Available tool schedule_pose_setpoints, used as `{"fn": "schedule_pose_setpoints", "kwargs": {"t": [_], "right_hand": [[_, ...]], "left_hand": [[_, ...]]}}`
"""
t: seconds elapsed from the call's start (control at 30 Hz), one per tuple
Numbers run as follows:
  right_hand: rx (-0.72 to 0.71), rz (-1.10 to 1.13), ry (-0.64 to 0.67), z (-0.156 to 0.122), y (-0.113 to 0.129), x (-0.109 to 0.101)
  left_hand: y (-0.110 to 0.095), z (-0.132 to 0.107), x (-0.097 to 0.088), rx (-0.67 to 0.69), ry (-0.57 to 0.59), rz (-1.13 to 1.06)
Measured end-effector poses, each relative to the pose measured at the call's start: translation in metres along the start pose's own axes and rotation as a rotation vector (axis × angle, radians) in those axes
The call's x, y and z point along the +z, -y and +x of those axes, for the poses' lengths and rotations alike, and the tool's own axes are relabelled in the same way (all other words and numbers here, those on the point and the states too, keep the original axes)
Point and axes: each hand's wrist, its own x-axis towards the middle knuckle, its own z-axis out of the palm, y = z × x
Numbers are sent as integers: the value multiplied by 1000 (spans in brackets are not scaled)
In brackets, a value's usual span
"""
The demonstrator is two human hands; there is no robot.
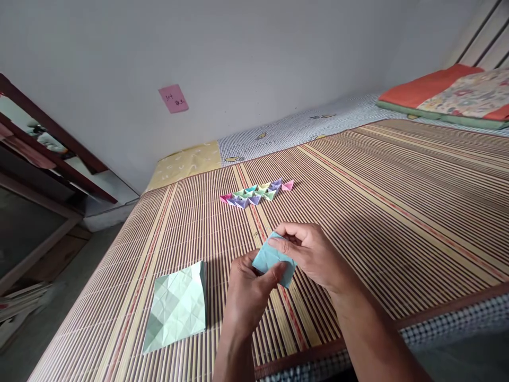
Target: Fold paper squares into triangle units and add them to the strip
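A small blue folded paper [267, 259] with crease lines is held up over the striped bamboo mat [330, 212]. My left hand [250, 289] pinches its lower edge, thumb on top and fingers beneath. At the upper right edge, my right hand [308, 252] grips the same paper between thumb and fingers. Left of my hands lies a larger pale green paper [177, 307], creased in a grid, its right edge folded up. Beyond my hands sits a cluster of small folded paper pieces [254, 194] in pink, purple, green, yellow and blue.
A folded orange and floral quilt [449, 95] lies at the back right. Checked bedding [278, 132] and a yellow cloth [186, 164] run along the wall. A pink note [173, 98] is stuck on the wall. Dark-framed furniture [47, 138] stands at the left, past the bed's edge.
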Motion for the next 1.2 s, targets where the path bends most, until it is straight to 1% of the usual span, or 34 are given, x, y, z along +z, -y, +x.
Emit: {"fn": "schedule_pose_setpoints", "kwargs": {"t": [0.13,0.27,0.33,0.47,0.57,0.67,0.73,0.8,0.9,1.0,1.03,1.1,1.2], "right_hand": [[14,-18,-82,1,-1,-2],[17,-23,-96,1,0,-5],[10,-32,-91,1,0,-6],[6,-74,-75,0,1,-6],[-7,-70,-71,0,1,-5],[-40,-90,-83,1,2,-3],[-48,-100,-78,1,4,-3],[-27,-80,-52,1,4,-3],[7,-37,-16,1,2,-3],[-10,-42,-8,2,-1,-2],[-15,-44,-10,2,0,-2],[-16,-27,-31,2,2,-3],[-35,0,-76,0,8,-7]], "left_hand": [[0,-2,-1,18,52,46],[-2,-5,-3,57,111,94],[-4,-5,-3,98,101,80],[-5,-6,-6,177,19,124],[-2,-5,-7,166,-48,141],[-1,-4,-6,131,-87,49],[-2,-4,-3,129,-89,-20],[-4,-5,-1,159,-83,-35],[-6,-7,-2,210,-86,78],[-5,-7,-7,191,-21,183],[-4,-6,-9,174,8,170],[-2,-4,-11,127,36,62],[-1,0,-12,41,10,-210]]}}
